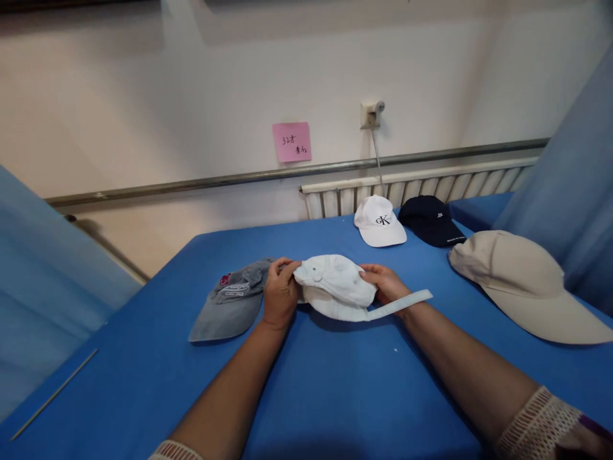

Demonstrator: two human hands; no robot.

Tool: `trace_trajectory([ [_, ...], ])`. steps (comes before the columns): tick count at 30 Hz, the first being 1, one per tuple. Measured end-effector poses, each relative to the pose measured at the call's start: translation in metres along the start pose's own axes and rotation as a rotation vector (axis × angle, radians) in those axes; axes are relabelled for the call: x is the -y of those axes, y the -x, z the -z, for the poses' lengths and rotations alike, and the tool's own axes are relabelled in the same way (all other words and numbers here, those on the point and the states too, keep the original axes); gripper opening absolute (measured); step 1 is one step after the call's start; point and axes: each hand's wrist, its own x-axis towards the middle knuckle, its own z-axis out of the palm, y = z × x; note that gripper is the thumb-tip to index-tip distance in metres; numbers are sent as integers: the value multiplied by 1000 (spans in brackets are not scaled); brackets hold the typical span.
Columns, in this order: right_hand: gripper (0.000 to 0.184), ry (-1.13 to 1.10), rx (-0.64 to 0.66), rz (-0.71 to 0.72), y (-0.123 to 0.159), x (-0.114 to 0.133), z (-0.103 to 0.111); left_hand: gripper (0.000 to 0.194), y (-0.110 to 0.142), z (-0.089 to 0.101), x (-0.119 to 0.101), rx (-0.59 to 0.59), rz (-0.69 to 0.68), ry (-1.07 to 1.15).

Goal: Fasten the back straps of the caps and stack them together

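Note:
Between my two hands is a pale, nearly white cap (338, 281), its crown partly collapsed. A loose strap sticks out from it to the right, across my right wrist. My left hand (281, 291) pinches the cap's left edge, thumb on top. On the opposite side my right hand (383, 281) grips the edge, with the thumb over the fabric and the other fingers mostly hidden. Just left of my left hand lies a grey cap (232, 300) with a red mark and white lettering, its brim pointing toward me.
At the back of the blue table (306, 396) sit a white cap (380, 222) and a dark navy cap (431, 220). A large beige cap (522, 275) lies at the right. A thin stick (55, 394) rests at the left. Blue curtains (52, 275) flank the table.

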Motion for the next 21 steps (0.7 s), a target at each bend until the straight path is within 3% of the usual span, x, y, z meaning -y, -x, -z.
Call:
trace_trajectory([
  [3, 47, -104, -122, 67, 2, -9, -9, 29, -4, -7, 2, -67, 58, 120],
  [5, 49, -149, -245, 131, 2, -16, -14, 41, -5, -13, 1, -84, 105, 150],
  [7, 50, -134, -355, 150, 2, -23, -15, 56, -3, -16, -4, -96, 139, 125],
  [9, 49, -67, -437, 168, 0, -28, -13, 55, 3, -13, -16, -61, 107, 101],
  [11, 46, 14, -460, 187, -3, -28, -10, 39, 12, -7, -36, 93, -3, 152],
  [15, 34, 105, -415, 195, -5, -21, -8, 28, 33, -1, -86, 797, -284, 409],
  [16, 32, 111, -408, 198, -4, -18, -8, 29, 35, -2, -94, 887, -324, 410],
  [18, 29, 96, -395, 204, -4, -12, -7, 34, 36, -9, -96, 909, -312, 326],
  [21, 26, 69, -384, 177, -3, -5, -3, 26, 27, -22, -70, 748, -197, 84],
])
